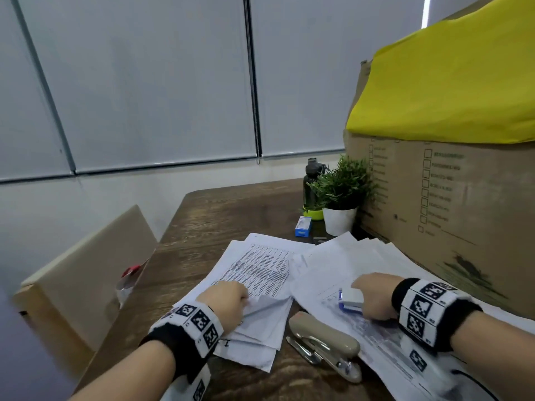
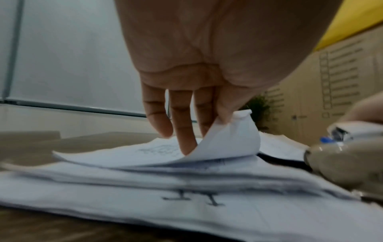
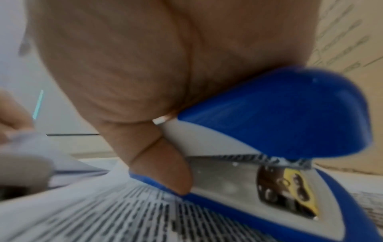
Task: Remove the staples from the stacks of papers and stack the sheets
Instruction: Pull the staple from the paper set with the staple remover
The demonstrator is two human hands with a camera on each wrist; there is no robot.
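On the wooden table [image 1: 220,215], my left hand [image 1: 225,302] pinches a curled corner of the thin, floppy left paper stack [image 1: 260,285]; my right hand [image 1: 373,296] grips the blue stapler [image 1: 348,302] atop the right papers [image 1: 341,264]. Sheets tear easily, so lift by corners.

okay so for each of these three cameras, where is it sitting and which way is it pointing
Head: worn on the head, facing forward and down at the desk; both forearms show.
Left wrist: looks along the left hand, lifting a paper corner.
Right wrist: looks along the right hand, its grip on the blue stapler.
Shared: the beige stapler, in head and left wrist.
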